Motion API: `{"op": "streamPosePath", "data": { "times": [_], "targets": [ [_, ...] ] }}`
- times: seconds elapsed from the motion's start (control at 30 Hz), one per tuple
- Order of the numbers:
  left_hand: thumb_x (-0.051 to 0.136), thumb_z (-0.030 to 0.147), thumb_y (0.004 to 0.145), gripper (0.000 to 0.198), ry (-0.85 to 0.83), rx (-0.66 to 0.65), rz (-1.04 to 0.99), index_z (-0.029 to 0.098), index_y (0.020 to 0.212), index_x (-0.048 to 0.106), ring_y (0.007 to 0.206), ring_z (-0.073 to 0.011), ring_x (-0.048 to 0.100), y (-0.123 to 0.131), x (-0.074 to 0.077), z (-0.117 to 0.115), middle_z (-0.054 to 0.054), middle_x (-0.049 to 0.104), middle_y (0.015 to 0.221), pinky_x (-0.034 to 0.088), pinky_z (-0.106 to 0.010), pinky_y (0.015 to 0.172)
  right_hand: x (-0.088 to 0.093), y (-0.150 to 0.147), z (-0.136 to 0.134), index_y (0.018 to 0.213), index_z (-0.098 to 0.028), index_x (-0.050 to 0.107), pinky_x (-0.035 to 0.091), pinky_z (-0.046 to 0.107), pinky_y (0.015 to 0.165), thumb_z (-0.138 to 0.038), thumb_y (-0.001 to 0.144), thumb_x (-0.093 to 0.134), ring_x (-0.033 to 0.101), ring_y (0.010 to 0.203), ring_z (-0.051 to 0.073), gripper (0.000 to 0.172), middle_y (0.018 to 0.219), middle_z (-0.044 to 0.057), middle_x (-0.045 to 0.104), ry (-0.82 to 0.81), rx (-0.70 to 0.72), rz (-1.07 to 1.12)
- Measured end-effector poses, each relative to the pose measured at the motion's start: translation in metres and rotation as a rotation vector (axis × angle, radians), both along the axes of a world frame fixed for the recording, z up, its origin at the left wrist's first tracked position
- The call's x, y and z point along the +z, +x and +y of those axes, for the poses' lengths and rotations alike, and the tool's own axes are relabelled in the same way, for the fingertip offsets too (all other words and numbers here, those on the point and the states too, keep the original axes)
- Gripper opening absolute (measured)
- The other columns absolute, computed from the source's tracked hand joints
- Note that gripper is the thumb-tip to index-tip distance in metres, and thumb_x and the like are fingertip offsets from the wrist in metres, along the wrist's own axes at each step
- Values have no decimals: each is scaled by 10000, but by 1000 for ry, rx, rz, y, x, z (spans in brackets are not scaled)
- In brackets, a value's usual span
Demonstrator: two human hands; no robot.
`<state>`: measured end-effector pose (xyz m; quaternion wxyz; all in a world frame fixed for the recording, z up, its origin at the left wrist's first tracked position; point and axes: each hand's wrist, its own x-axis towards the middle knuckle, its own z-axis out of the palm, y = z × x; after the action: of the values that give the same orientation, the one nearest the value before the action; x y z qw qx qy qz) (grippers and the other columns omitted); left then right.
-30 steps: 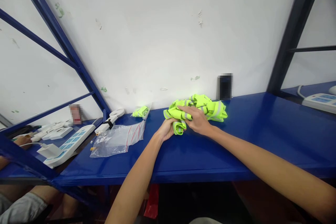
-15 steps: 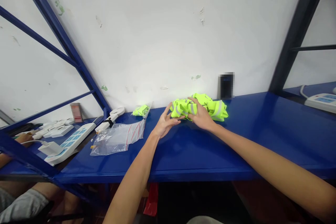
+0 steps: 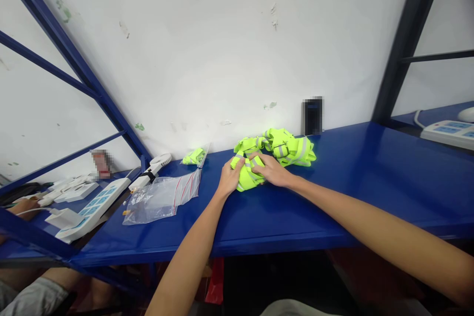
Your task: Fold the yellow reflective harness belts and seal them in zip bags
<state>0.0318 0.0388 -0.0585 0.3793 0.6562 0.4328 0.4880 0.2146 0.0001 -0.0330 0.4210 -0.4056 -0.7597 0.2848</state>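
Lime fabric (image 3: 280, 148), loosely bunched; left hand (image 3: 230, 177) and right hand (image 3: 273, 171) both grip its near end. Even tension likely keeps folds flat.

1. Cloth (image 3: 249, 182) at the fingers (image 3: 262, 169) and beyond them to the right: fluorescent yellow-green, crossed by silver-grey bands.
2. Packet (image 3: 193, 156), left of the fingers: yellow-green contents in clear film.
3. Bag (image 3: 157, 201), further left of the fingers: transparent, marked with red lines toward the end nearer them.
4. Handheld fan (image 3: 160, 160), left of the fingers: white, with black band.
5. Power strip (image 3: 97, 207), far left of the fingers: white, with light-blue rectangles.
6. Worktop (image 3: 326, 197) beneath the fingers: deep blue throughout.
7. Wall (image 3: 203, 59) beyond the fingers: white, scattered green patches.
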Motion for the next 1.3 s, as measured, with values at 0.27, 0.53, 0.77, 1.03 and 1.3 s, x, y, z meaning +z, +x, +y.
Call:
{"op": "streamPosePath", "data": {
  "times": [0.27,0.53,0.77,1.03,1.3],
  "targets": [
    [599,616,766,499,-147,-104,-170,119,801,637,588,-132,577,0,1,4,-40,656,708,437,-228,549,-2,-4,-3,1136,-151,515,393,288,626,-401,744,691,527,645,178,497,744,7,580,264,-47,-266],
    [716,474,703,371,-346,-283,-337,122,764,618,559,-130,574,-7,8,4,-11,622,660,443,-244,582,-3,-9,-14,1174,-174,451,434,293,669,-323,869,592,584,762,194,367,982,71,615,429,124,-364],
    [521,516,858,358,-1,-221,-135,166,821,582,646,-99,479,-9,8,3,28,539,725,384,-211,638,-15,-9,-13,1155,-177,467,511,351,699,-276,868,586,629,809,208,327,1256,174,493,553,86,-401],
    [509,376,831,220,-9,-111,-231,177,744,538,675,-110,476,-6,1,7,28,520,711,398,-220,680,-11,-10,-12,1174,-194,452,452,465,975,-215,841,584,486,1260,310,359,1465,168,391,608,143,-362],
    [638,250,643,219,-394,-210,-442,176,816,527,569,-106,537,-2,14,-3,40,557,658,418,-218,577,-14,-15,-13,1156,-170,466,511,391,821,-182,812,581,576,1004,264,363,1154,152,541,581,164,-349]
  ]
}}
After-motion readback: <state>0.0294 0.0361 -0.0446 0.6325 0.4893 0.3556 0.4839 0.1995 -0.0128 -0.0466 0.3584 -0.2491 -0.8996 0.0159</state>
